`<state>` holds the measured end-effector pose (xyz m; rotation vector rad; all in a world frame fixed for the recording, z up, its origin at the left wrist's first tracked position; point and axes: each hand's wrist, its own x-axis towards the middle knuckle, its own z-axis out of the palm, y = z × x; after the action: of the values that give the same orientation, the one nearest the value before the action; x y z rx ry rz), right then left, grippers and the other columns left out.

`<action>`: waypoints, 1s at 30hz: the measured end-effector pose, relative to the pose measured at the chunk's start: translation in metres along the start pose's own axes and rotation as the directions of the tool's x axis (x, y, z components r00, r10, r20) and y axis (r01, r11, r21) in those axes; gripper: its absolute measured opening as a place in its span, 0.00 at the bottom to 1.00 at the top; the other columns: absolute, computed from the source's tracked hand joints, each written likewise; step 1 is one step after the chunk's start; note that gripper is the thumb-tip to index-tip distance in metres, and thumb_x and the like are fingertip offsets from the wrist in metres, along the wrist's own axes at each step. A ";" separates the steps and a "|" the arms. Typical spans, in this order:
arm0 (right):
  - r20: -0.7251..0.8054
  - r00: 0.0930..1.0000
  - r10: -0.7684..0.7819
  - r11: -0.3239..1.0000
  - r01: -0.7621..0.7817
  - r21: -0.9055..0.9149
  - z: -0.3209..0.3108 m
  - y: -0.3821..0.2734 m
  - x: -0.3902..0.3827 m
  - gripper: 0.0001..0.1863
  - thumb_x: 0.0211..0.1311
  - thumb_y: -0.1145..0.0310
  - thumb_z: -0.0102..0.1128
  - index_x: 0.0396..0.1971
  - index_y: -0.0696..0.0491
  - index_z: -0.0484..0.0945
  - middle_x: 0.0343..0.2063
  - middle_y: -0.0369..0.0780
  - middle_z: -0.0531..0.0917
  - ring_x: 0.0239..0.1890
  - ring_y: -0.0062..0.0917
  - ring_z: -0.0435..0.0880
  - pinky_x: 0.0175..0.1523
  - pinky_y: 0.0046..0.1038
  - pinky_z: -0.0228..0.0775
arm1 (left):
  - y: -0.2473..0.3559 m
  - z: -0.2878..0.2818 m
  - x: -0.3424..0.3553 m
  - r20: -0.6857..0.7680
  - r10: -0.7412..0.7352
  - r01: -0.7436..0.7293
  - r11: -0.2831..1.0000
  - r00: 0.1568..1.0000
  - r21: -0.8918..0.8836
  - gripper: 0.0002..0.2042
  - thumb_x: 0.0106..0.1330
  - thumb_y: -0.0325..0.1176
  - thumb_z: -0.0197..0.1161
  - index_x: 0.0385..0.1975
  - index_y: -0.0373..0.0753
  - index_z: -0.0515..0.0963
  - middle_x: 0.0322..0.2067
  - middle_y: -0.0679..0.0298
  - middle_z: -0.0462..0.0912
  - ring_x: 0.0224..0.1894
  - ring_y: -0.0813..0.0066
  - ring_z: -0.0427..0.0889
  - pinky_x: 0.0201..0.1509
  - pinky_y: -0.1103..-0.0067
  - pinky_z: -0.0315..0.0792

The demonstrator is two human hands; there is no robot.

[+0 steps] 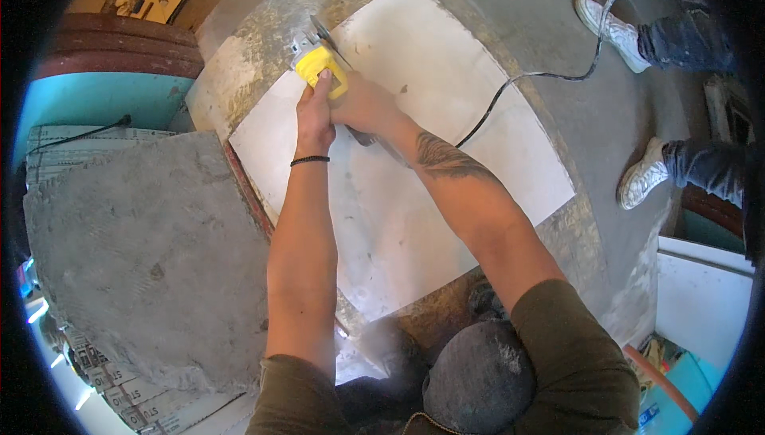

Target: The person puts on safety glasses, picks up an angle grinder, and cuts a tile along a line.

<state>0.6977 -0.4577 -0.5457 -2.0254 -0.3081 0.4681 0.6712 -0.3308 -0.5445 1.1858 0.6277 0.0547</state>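
Both my hands are closed on a yellow angle grinder [317, 62] with a grey metal head and a thin dark disc. My left hand [316, 120], below a dark beaded bracelet, has its thumb up along the yellow body. My right hand [368, 103] wraps the body from the right side, and its fingers are partly hidden. The grinder is over the upper left edge of a large white slab [406, 232] on the floor. Whether the disc touches the slab I cannot tell. A black power cord [510, 84] runs from behind my right forearm across the slab toward the upper right.
Stacked boxes [127, 399] stand at the left under a rough grey slab [143, 252]. Another person's white shoes [644, 176] are on the grey floor at the right, near the cord. My knee [480, 367] is close to the slab's near edge. A white panel [701, 284] stands lower right.
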 end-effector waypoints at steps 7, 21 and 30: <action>0.017 1.000 0.015 1.000 -0.015 -0.002 -0.005 -0.007 -0.015 0.36 0.39 0.52 0.75 0.46 0.60 0.74 0.40 0.54 0.86 0.47 0.49 0.87 0.52 0.44 0.78 | -0.003 -0.001 -0.011 -0.001 0.021 -0.021 1.000 1.000 0.008 0.24 0.73 0.43 0.66 0.61 0.32 0.74 0.52 0.59 0.83 0.50 0.68 0.84 0.55 0.72 0.78; 0.060 0.998 0.017 1.000 -0.017 0.001 -0.007 0.002 -0.025 0.44 0.42 0.44 0.74 0.54 0.60 0.72 0.45 0.53 0.85 0.49 0.45 0.86 0.53 0.39 0.77 | -0.005 0.008 -0.026 -0.051 -0.008 0.010 0.998 0.999 0.057 0.23 0.73 0.43 0.66 0.58 0.32 0.75 0.49 0.59 0.84 0.49 0.67 0.85 0.54 0.72 0.79; -0.007 1.000 0.007 1.000 -0.007 -0.001 -0.007 -0.001 -0.032 0.36 0.40 0.52 0.75 0.46 0.60 0.74 0.40 0.55 0.86 0.46 0.49 0.87 0.51 0.43 0.78 | -0.008 0.007 -0.029 -0.030 -0.003 0.004 0.999 1.000 0.045 0.24 0.73 0.43 0.65 0.59 0.31 0.74 0.50 0.58 0.84 0.50 0.66 0.85 0.55 0.71 0.79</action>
<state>0.6726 -0.4755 -0.5352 -2.0290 -0.2976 0.4652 0.6477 -0.3501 -0.5375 1.2289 0.6599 0.0554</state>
